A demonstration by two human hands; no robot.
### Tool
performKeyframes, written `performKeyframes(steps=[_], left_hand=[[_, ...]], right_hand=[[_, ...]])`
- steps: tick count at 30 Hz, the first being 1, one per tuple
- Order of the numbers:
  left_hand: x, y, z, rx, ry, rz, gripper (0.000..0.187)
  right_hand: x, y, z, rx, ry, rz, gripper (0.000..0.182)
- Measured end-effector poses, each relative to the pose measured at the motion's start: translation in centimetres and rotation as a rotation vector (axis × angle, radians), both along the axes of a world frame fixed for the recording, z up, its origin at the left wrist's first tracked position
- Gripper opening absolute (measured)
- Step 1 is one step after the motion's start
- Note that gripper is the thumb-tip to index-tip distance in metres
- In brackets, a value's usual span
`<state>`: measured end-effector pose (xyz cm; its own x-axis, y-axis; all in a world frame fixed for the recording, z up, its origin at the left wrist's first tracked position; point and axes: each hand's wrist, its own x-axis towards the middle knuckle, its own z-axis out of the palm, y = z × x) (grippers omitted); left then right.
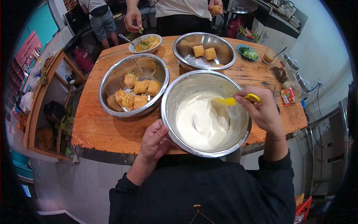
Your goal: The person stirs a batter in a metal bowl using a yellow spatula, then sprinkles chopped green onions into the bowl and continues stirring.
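Note:
My left hand [154,141] grips the near left rim of a steel bowl [243,130], thumb over the edge. Creamy white batter [194,121] lies in the bowl, with ridges on its surface. Closed around a yellow spatula [225,101], my right hand [260,108] is above the bowl's right side. The spatula's lower end is in the batter and blurred. Left of this bowl, a second steel bowl [112,80] holds several golden fried tofu pieces [141,86], some with shredded vegetables showing. Behind, a third steel bowl [182,43] contains a few plain tofu pieces [210,53].
Across the wooden table [91,130], a person holds a tofu piece [215,9] and a pinch of vegetables over a white bowl [158,43] of shredded vegetables with a spoon. A blue plate [248,52] of chopped greens, a glass [268,56], a knife and packets line the right side.

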<state>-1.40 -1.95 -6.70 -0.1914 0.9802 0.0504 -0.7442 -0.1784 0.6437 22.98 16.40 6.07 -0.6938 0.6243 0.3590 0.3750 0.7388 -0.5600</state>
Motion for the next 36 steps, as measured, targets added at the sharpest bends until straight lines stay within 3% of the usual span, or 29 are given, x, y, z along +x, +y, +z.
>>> performKeyframes(steps=[3, 8, 12, 15, 19, 22, 26, 29, 32, 35, 36], left_hand=[[-0.1, 0.0, 0.0, 0.013, 0.018, -0.015, 0.021], [-0.3, -0.2, -0.5, 0.003, -0.011, -0.022, 0.021], [-0.2, -0.2, -0.1, -0.030, 0.016, -0.008, 0.020], [0.1, -0.3, 0.2, -0.051, -0.017, 0.031, 0.021], [-0.4, -0.5, -1.0, -0.036, 0.010, 0.021, 0.021], [0.0, -0.6, 0.1, -0.079, 0.008, 0.048, 0.023], [-0.1, -0.8, 0.2, -0.103, 0.015, 0.040, 0.026], [-0.2, -0.7, 0.1, -0.115, 0.006, 0.045, 0.027], [-0.2, -0.8, 0.0, -0.103, 0.016, 0.047, 0.026], [0.0, -0.8, 0.1, -0.094, 0.018, 0.060, 0.027], [0.1, -0.7, 0.2, -0.097, 0.019, 0.070, 0.027]], right_hand=[[-1.9, -1.0, -1.8, 0.009, 0.070, 0.211, 0.010], [-0.2, -1.9, 1.0, -0.238, -0.016, 0.570, 0.007], [2.0, 0.1, 1.5, -0.257, -0.054, 0.138, 0.011], [0.3, 1.1, -0.6, -0.005, 0.061, 0.027, 0.009], [-0.9, -0.2, -0.6, -0.113, 0.075, 0.426, 0.007], [1.2, 1.3, 0.2, -0.205, 0.122, 0.443, 0.009], [1.5, 2.6, -1.7, -0.213, 0.190, -0.079, 0.012], [1.4, 2.3, -2.3, -0.262, 0.264, 0.118, 0.013], [1.8, 1.7, -1.8, -0.453, 0.256, 0.043, 0.013], [2.8, 3.0, -2.1, -0.432, 0.212, -0.044, 0.016], [3.3, 4.2, -3.8, -0.309, 0.310, -0.010, 0.033]])
